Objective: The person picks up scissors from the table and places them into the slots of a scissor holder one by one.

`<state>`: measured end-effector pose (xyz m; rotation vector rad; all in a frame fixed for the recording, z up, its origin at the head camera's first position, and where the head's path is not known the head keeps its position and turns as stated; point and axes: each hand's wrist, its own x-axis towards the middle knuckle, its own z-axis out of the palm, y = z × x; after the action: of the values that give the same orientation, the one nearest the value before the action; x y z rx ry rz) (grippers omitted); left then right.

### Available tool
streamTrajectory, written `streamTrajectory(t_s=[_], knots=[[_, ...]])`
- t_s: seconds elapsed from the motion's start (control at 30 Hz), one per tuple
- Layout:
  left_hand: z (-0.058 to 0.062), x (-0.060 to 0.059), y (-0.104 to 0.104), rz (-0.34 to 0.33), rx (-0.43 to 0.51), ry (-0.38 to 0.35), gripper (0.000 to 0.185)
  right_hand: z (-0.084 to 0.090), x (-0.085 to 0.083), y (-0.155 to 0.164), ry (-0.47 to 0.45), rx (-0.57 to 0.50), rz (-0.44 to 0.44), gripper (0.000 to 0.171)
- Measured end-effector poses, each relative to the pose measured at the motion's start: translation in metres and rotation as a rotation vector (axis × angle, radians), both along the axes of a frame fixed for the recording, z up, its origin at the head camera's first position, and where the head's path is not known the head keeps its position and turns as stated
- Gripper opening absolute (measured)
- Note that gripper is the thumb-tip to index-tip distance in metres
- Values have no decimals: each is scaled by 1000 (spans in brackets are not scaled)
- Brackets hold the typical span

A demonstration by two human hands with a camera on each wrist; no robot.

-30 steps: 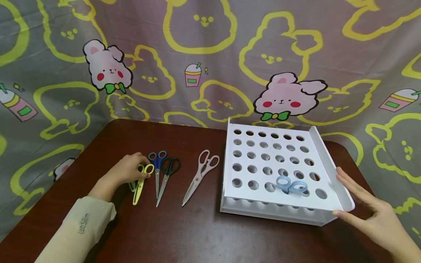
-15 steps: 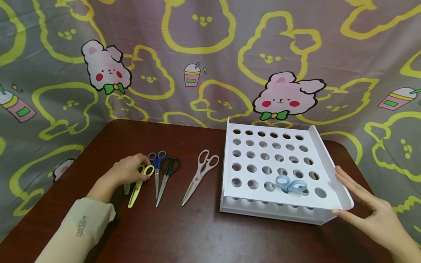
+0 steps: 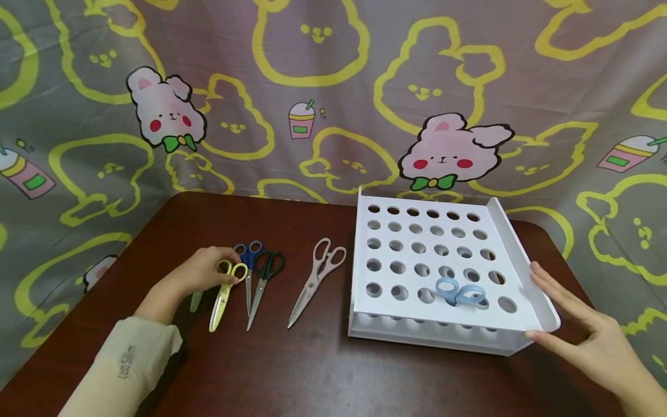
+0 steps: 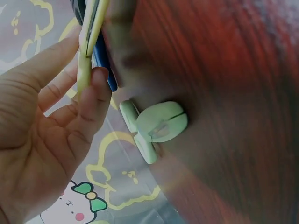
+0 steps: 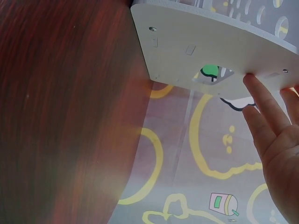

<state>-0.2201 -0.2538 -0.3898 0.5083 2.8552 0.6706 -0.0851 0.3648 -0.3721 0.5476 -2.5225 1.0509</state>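
Observation:
My left hand [image 3: 208, 269] pinches yellow scissors [image 3: 220, 304] near their handle loops, with the blades pointing toward the near side. In the left wrist view the scissors [image 4: 88, 51] stand edge-on between thumb and fingers. A pale green plastic piece [image 4: 161, 122], which looks like another pair of scissors, lies on the table beside that hand, mostly hidden from the head view. My right hand [image 3: 594, 341] touches the right side of a white rack [image 3: 417, 307] with extended fingers, its thumb at the front corner. Light blue scissors [image 3: 460, 294] stand in a front-row hole, handles up.
Blue-handled scissors [image 3: 248, 258] and black-handled scissors [image 3: 268, 266] lie close together right of my left hand. Larger pale grey scissors [image 3: 315, 281] lie between them and the rack. A patterned curtain [image 3: 333, 87] hangs behind the brown table [image 3: 292, 376].
The yellow scissors' blades have swung left, then slightly back right, in my left hand's grip. The green piece has shifted left, away from them. My right hand stays at the rack.

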Motion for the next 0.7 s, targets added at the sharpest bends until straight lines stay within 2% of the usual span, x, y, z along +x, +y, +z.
streamTrajectory(t_s=[0.17, 0.4, 0.7], knots=[[3, 1, -2, 18, 43, -13, 26, 0, 0, 0, -6, -4, -2, 95], [8, 2, -2, 9, 78, 3, 22, -6, -1, 3, 12, -24, 2, 96], [15, 4, 2, 50, 112, -19, 20, -6, -1, 3, 10, -34, 7, 97]])
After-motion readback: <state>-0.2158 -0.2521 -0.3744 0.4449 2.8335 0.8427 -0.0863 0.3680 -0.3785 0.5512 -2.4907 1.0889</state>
